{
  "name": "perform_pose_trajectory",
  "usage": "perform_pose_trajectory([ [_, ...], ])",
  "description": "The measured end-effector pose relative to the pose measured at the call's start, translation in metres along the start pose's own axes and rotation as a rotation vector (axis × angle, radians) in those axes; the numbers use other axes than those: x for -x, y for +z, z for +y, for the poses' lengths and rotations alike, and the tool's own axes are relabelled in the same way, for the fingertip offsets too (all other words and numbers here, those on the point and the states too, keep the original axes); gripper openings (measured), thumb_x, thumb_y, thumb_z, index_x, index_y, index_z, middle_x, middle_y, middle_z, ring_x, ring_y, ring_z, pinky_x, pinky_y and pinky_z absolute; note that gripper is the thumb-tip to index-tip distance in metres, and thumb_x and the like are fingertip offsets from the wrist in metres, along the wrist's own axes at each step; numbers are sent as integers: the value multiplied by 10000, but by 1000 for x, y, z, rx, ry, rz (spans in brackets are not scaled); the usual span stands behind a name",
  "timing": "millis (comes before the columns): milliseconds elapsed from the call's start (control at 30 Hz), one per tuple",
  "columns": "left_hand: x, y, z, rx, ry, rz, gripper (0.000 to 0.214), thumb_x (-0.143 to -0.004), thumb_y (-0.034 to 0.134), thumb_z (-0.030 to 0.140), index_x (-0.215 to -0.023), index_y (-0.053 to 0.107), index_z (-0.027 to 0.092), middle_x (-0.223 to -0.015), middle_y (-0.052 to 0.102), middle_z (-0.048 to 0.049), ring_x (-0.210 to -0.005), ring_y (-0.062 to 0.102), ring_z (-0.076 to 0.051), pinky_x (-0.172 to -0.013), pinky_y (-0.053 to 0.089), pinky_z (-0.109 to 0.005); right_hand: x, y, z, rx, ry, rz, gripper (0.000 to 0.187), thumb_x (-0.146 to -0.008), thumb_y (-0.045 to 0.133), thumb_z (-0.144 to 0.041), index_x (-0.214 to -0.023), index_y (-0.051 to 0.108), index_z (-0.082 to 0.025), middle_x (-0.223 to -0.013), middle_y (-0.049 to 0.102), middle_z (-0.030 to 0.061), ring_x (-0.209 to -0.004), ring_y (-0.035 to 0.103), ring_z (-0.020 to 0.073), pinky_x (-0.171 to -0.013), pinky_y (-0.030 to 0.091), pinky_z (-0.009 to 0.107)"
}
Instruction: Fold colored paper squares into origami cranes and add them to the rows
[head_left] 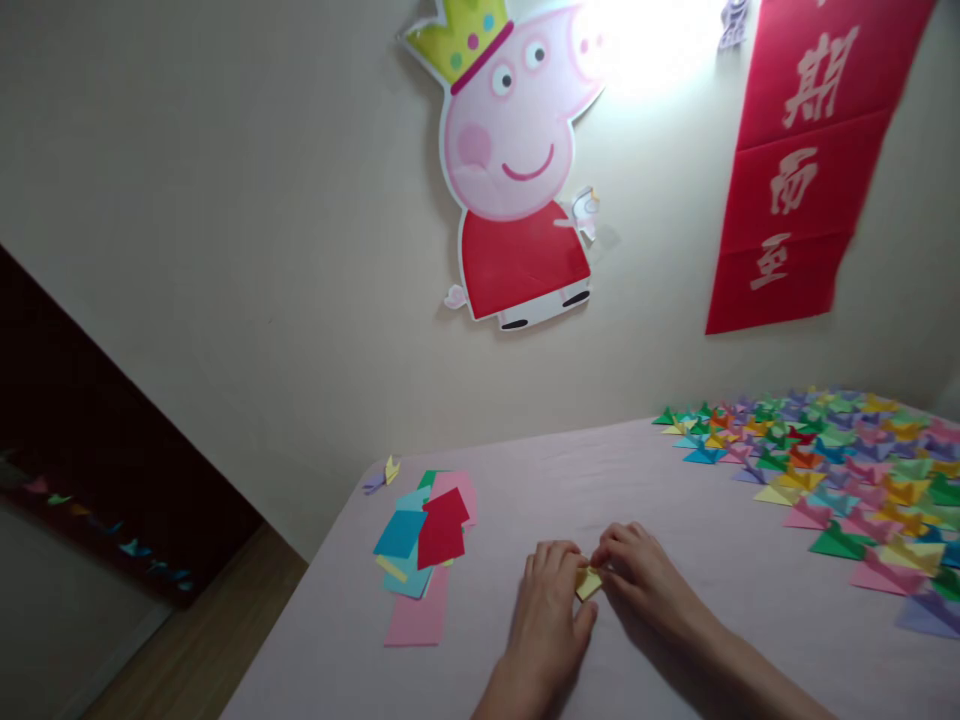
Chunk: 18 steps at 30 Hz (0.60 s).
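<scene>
A small yellow folded paper lies low over the table between my two hands. My left hand is closed along its left side, the fingertips on its upper edge and the thumb near its lower end. From the right, my right hand pinches the upper right edge of the same paper with its fingers curled. The fingers cover part of the paper, so its full folded shape is hidden.
Loose coloured paper sheets, with a red one on top, lie to the left. Many folded paper figures stand in rows on the right. Two small figures sit at the table's far left corner. A wall rises behind the table.
</scene>
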<state>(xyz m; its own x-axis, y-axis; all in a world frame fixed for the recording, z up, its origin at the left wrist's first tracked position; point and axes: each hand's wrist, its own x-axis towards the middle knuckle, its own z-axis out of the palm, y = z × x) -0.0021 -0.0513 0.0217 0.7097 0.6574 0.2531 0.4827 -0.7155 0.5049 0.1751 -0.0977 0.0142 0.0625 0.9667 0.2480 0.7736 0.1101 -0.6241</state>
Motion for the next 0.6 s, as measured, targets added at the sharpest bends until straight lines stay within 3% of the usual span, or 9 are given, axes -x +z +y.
perform_pose_trajectory([
  [267,-5,1,-18,133,20,-21,255,-771,682,42,-940,619,221,-1057,611,10,-1015,530,-179,-894,425,-322,-1,9,6,-47,27,-57,199,-879,512,-160,-776,670,-225,-841,658,34,-864,545,225,-808,415,388],
  [600,-9,4,-18,167,-63,60,191,-844,614,24,-791,599,206,-944,625,-7,-953,531,-207,-830,413,-344,-4,3,-1,-38,85,-117,192,-806,516,-96,-789,660,-223,-869,655,33,-892,541,230,-819,400,394],
])
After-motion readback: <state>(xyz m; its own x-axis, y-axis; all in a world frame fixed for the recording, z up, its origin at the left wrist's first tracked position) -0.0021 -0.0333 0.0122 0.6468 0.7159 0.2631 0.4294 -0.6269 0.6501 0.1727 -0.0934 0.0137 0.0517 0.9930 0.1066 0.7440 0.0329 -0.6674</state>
